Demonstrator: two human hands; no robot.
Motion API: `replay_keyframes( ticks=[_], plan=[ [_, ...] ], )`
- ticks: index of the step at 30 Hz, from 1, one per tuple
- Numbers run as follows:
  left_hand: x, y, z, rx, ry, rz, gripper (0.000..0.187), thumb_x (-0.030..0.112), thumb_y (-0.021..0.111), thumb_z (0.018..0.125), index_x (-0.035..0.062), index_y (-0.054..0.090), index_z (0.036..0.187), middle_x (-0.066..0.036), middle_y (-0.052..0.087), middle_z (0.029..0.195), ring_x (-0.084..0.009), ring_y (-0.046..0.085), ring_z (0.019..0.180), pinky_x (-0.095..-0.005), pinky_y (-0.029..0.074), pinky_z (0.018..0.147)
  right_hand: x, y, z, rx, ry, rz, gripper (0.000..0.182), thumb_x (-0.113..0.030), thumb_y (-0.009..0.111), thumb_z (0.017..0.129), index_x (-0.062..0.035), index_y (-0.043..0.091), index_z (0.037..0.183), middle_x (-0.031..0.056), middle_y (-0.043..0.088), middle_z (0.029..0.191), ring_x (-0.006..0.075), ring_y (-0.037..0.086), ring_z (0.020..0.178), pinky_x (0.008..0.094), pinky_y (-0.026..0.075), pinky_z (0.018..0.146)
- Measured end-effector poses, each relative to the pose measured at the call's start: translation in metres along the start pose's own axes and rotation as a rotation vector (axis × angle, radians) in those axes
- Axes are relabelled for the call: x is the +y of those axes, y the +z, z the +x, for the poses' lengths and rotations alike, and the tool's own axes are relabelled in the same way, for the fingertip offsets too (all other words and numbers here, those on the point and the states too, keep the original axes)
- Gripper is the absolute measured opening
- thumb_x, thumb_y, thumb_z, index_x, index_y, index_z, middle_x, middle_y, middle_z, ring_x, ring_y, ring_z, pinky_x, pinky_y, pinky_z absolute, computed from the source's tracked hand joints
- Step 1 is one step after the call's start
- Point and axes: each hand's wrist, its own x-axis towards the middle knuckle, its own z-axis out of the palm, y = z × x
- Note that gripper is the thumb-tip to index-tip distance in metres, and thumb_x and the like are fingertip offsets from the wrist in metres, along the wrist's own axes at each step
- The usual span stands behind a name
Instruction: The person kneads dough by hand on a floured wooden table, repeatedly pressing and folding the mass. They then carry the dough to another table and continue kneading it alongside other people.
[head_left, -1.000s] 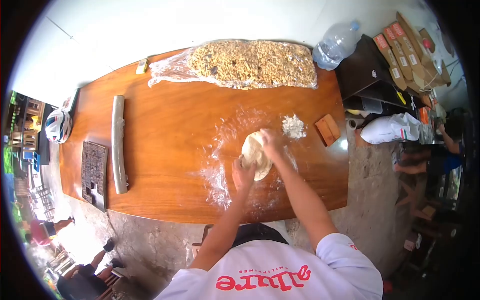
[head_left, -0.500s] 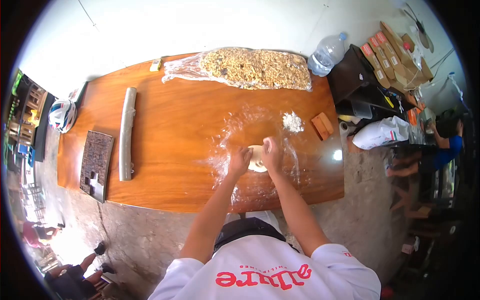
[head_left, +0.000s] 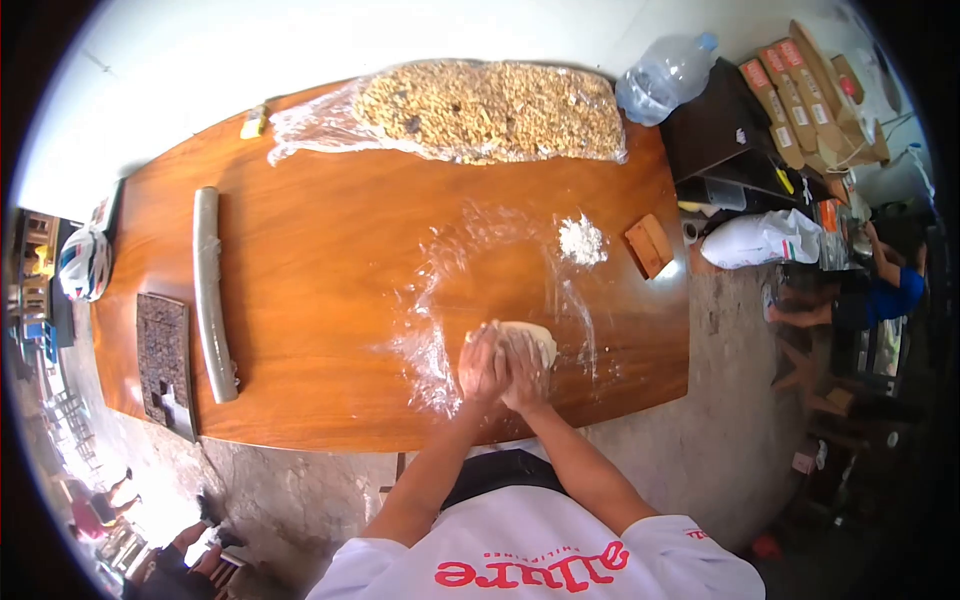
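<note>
A pale lump of dough (head_left: 541, 340) lies on the wooden table near its front edge. My left hand (head_left: 482, 370) and my right hand (head_left: 524, 372) are side by side, touching each other, and press down on its left part. The fingers are close together and partly curled over the dough, which hides some of the fingertips. Smeared white flour (head_left: 428, 360) surrounds the work spot. Beyond my hands, to the right, sits a small heap of flour (head_left: 582, 241).
A brown block (head_left: 650, 246) lies at the table's right side. Along the back are a plastic bag of nut-like bits (head_left: 490, 110) and a large water bottle (head_left: 668, 78). A grey wrapped roll (head_left: 210, 295) and a dark textured panel (head_left: 165, 350) lie left. Another person (head_left: 890, 285) is far right.
My hands have come together and moved toward the table's front edge with the dough. They went from gripping its two sides to pressing on it. The view has shifted slightly.
</note>
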Motion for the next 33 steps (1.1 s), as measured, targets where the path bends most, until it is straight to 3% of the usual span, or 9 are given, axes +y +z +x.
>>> replay_keyframes(
  ticks=[11,14,16,18,21,23,27,30,33],
  plan=[
    [-0.031,0.031,0.21,0.203,-0.093,0.301,0.042,0.03,0.049,0.098,0.0049,0.062,0.129,-0.018,0.06,0.135,-0.0365,0.052,0.131,-0.0499,0.042,0.107,0.05,0.026,0.205,0.178,0.334,0.005,0.041,-0.022,0.048,0.095,-0.0073,0.056,0.132,0.0173,0.052,0.142,0.0397,0.044,0.135,0.0559,0.028,0.112],
    [-0.028,0.032,0.219,0.057,-0.09,0.068,0.044,0.032,0.058,0.096,0.0047,0.062,0.13,-0.018,0.06,0.135,-0.0378,0.052,0.129,-0.0459,0.042,0.107,0.065,0.028,0.239,0.179,0.409,0.079,0.034,-0.021,0.051,0.095,-0.007,0.06,0.125,0.0159,0.05,0.143,0.0341,0.044,0.136,0.0542,0.029,0.112],
    [-0.013,0.02,0.184,-0.357,-0.287,-0.05,0.05,0.034,0.062,0.094,0.0042,0.058,0.133,-0.019,0.06,0.134,-0.0373,0.054,0.126,-0.0436,0.045,0.104,0.091,0.041,0.242,0.045,0.255,0.242,0.03,-0.023,0.053,0.097,-0.0059,0.063,0.12,0.0131,0.058,0.136,0.0271,0.049,0.133,0.0473,0.035,0.111],
    [0.011,0.023,0.139,-0.069,-0.062,0.168,0.055,0.036,0.07,0.09,0.0038,0.057,0.133,-0.021,0.066,0.118,-0.0387,0.064,0.107,-0.0462,0.05,0.093,0.099,0.011,0.241,0.177,0.727,1.666,0.025,-0.02,0.056,0.097,-0.0025,0.068,0.109,0.0099,0.07,0.111,0.0246,0.065,0.113,0.0376,0.049,0.097],
    [0.031,0.026,0.085,0.051,-0.399,0.111,0.065,0.035,0.077,0.084,0.0025,0.054,0.135,-0.021,0.067,0.112,-0.0396,0.066,0.101,-0.0465,0.051,0.091,0.102,-0.012,0.21,0.294,0.511,1.257,0.024,-0.017,0.057,0.097,-0.0004,0.067,0.11,0.0145,0.069,0.112,0.0277,0.067,0.11,0.0413,0.051,0.095],
    [0.053,0.009,0.075,0.011,-0.599,0.077,0.067,0.035,0.078,0.083,0.0015,0.053,0.135,-0.021,0.067,0.114,-0.0384,0.066,0.102,-0.046,0.051,0.091,0.095,-0.007,0.185,-0.058,0.409,0.649,0.026,-0.016,0.059,0.095,0.0017,0.065,0.114,0.0209,0.068,0.113,0.0329,0.066,0.11,0.0433,0.05,0.096],
    [0.04,-0.028,0.082,-0.205,-0.862,-0.143,0.068,0.034,0.077,0.084,-0.0013,0.052,0.137,-0.024,0.062,0.128,-0.0356,0.061,0.118,-0.0443,0.047,0.099,0.042,-0.011,0.14,0.04,0.138,0.496,0.028,-0.013,0.06,0.093,0.0028,0.065,0.115,0.0249,0.066,0.117,0.0393,0.062,0.115,0.0458,0.048,0.1],
    [-0.004,-0.016,0.066,0.039,-0.423,-0.089,0.062,0.034,0.068,0.089,-0.0006,0.052,0.138,-0.026,0.057,0.134,-0.039,0.054,0.126,-0.0446,0.043,0.106,0.003,-0.022,0.086,0.078,-0.006,0.16,0.051,-0.018,0.059,0.092,0.0075,0.05,0.135,0.0269,0.053,0.138,0.0406,0.048,0.133,0.0485,0.035,0.114],
    [0.008,-0.012,0.089,0.017,-0.361,-0.178,0.054,0.035,0.06,0.095,0.002,0.055,0.137,-0.025,0.051,0.141,-0.0413,0.048,0.132,-0.0449,0.039,0.11,-0.026,-0.034,0.031,-0.113,-0.084,-0.047,0.072,-0.028,0.06,0.091,0.0095,0.033,0.146,0.0272,0.043,0.149,0.0406,0.039,0.141,0.0503,0.027,0.119]
  ],
)
